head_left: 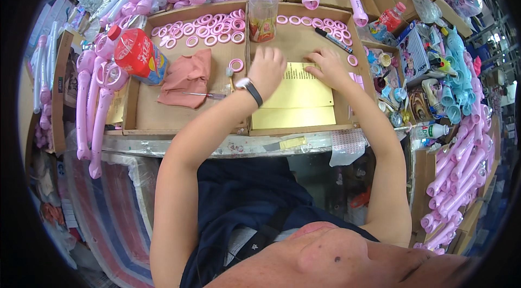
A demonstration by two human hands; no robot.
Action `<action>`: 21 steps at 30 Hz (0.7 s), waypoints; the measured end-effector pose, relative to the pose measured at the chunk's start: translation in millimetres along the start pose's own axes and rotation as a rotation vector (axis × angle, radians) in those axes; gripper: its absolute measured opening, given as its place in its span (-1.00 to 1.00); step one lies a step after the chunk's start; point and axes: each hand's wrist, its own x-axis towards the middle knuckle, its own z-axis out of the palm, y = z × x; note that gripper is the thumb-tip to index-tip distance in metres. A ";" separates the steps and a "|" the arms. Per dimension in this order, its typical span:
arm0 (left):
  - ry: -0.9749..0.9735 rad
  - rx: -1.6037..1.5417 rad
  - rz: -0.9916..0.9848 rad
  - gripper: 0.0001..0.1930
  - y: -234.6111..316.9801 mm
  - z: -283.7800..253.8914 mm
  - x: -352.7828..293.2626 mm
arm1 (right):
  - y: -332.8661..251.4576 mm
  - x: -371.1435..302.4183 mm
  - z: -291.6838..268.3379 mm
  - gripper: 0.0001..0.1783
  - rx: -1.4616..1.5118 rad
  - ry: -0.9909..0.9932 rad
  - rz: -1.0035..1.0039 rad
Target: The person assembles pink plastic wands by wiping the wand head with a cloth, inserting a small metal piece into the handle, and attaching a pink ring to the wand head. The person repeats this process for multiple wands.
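Observation:
A stack of yellow printed sheets [296, 117] lies in the right-hand cardboard tray, with a fold or sheet edge running across its lower part. My left hand [266, 71] is over the sheets' left edge, fingers curled downward; whatever they may hold is hidden. At the upper right corner of the sheets is my right hand [329, 68], its thumb on the paper and its fingers spread apart from the thumb. A clear bottle [264, 14] with a white cap stands just beyond my left hand. A black marker [333, 40] lies beyond my right hand.
Pink rings [211, 30] fill the back of both cardboard trays. The left tray [146, 119] also holds a brownish-pink cloth [187, 79], a screwdriver [209, 95] and a red-capped bottle [138, 54]. Pink wands [92, 98] stand at left; pink parts [458, 179] are piled at right.

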 end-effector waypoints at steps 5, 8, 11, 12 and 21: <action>-0.340 -0.024 -0.261 -0.65 44.8 -11.4 -26.4 | -25.1 -24.5 20.6 -0.65 -0.378 -0.033 -0.058; -0.543 -0.150 -0.283 -0.41 44.8 -8.4 -23.3 | -35.5 -35.2 26.0 -0.67 -0.447 0.060 -0.033; -0.608 -0.195 -0.262 -0.22 35.0 -14.7 -18.1 | -37.1 -34.3 6.4 -0.65 -0.505 -0.276 0.214; -0.628 -0.209 -0.242 -0.19 30.3 -18.3 -16.8 | -36.5 -28.5 -4.4 -0.65 -0.539 -0.402 0.238; -0.786 -0.311 -0.219 -0.05 21.5 -23.4 -2.8 | -82.4 127.4 11.6 -0.04 0.341 0.580 0.198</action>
